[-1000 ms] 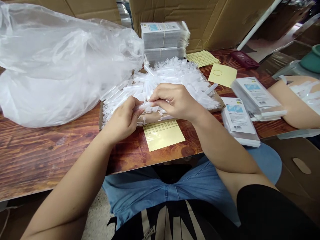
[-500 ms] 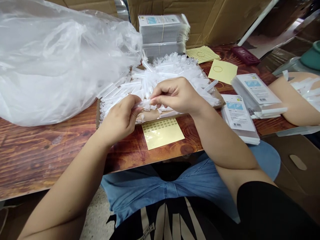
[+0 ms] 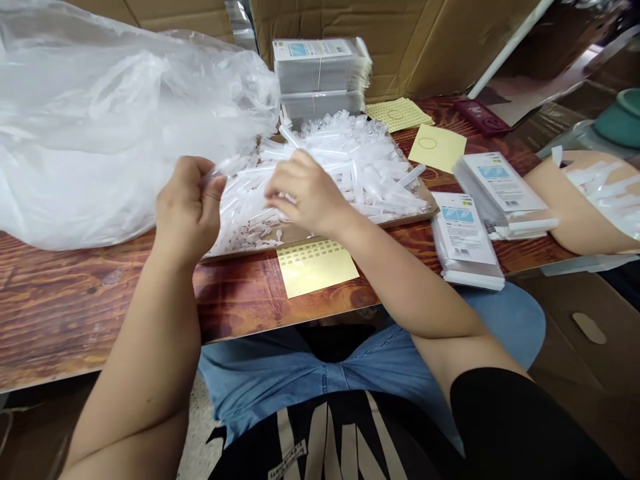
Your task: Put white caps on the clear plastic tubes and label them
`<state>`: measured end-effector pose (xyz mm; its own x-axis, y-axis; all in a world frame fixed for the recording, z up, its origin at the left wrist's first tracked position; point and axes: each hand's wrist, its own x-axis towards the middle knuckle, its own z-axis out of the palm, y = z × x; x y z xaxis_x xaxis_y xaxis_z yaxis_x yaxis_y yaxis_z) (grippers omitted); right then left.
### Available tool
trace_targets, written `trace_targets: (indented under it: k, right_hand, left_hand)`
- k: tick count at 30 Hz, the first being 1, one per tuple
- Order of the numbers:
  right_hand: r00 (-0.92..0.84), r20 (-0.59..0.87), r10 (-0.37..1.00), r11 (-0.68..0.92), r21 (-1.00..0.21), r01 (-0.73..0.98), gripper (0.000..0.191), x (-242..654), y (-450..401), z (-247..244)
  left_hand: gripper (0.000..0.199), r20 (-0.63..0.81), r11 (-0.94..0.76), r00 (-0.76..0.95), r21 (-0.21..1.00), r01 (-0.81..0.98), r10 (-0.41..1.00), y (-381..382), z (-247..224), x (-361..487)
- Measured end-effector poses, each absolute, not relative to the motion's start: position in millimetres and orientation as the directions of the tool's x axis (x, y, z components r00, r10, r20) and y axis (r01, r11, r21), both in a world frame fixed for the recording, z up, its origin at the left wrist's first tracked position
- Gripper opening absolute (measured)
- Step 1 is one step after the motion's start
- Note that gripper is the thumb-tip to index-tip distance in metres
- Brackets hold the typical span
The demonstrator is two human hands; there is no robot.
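My left hand (image 3: 187, 207) is raised at the left end of a shallow cardboard tray (image 3: 240, 255). Its thumb and forefinger pinch a small translucent plastic tube (image 3: 213, 175), mostly covered by the fingers. My right hand (image 3: 305, 190) hovers over the tray with fingers curled and tips close together; whether anything is between them is hidden. A heap of translucent plastic tubes (image 3: 345, 153) fills the tray, with small white plastic pieces (image 3: 250, 237) at its front left corner. In front of the tray lies a yellow sticker sheet (image 3: 320, 273) with rows of small oval marks along its top.
A large clear plastic bag (image 3: 100, 133) bulges at the left. Banded packet stacks (image 3: 320, 70) stand behind the tray; more packets (image 3: 467, 240) lie at the right. Yellow sheets (image 3: 437, 147), a dark red device (image 3: 483, 118) and a round container (image 3: 555, 193) are beyond.
My hands, together over the tray before, have come apart. The left has moved left and up with the tube; the right has shifted slightly left.
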<state>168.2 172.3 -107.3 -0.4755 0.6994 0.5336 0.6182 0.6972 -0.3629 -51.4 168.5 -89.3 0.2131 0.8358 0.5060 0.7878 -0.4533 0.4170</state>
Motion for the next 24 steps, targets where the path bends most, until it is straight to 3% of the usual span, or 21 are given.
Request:
trace_targets:
  k: [3, 6, 12, 15, 19, 21, 24]
  right_hand:
    - [-0.648, 0.335, 0.684, 0.718, -0.153, 0.679, 0.023, 153.4, 168.8, -107.7]
    - [-0.664, 0.222, 0.714, 0.686, -0.029, 0.727, 0.029, 143.5, 164.5, -108.8]
    - [-0.628, 0.202, 0.751, 0.646, -0.03, 0.763, 0.022, 147.1, 165.9, -115.0]
    - [-0.559, 0.37, 0.742, 0.65, -0.19, 0.736, 0.021, 161.5, 175.8, -117.7]
    - [-0.218, 0.653, 0.725, 0.659, -0.567, 0.494, 0.02, 182.4, 190.6, -119.6]
    - [-0.096, 0.643, 0.76, 0.634, -0.7, 0.328, 0.019, 185.8, 193.6, -121.1]
    - [-0.107, 0.56, 0.822, 0.57, -0.806, 0.159, 0.021, 180.7, 191.5, -123.1]
  left_hand:
    - [0.048, 0.537, -0.433, 0.146, 0.46, 0.775, 0.831, 171.1, -87.7, -59.5]
    - [0.052, 0.568, -0.475, 0.144, 0.492, 0.73, 0.81, 172.3, -88.7, -58.9]
    - [0.057, 0.547, -0.529, 0.173, 0.603, 0.597, 0.819, 177.3, -96.9, -53.6]
    - [0.049, 0.503, -0.523, 0.206, 0.645, 0.558, 0.84, 178.0, -101.1, -52.5]
    - [0.04, 0.447, -0.499, 0.228, 0.715, 0.49, 0.865, 178.0, -105.3, -49.5]
    - [0.04, 0.434, -0.508, 0.264, 0.737, 0.446, 0.861, 178.0, -106.8, -46.9]
    - [0.04, 0.414, -0.522, 0.328, 0.751, 0.404, 0.849, 176.9, -108.0, -42.2]
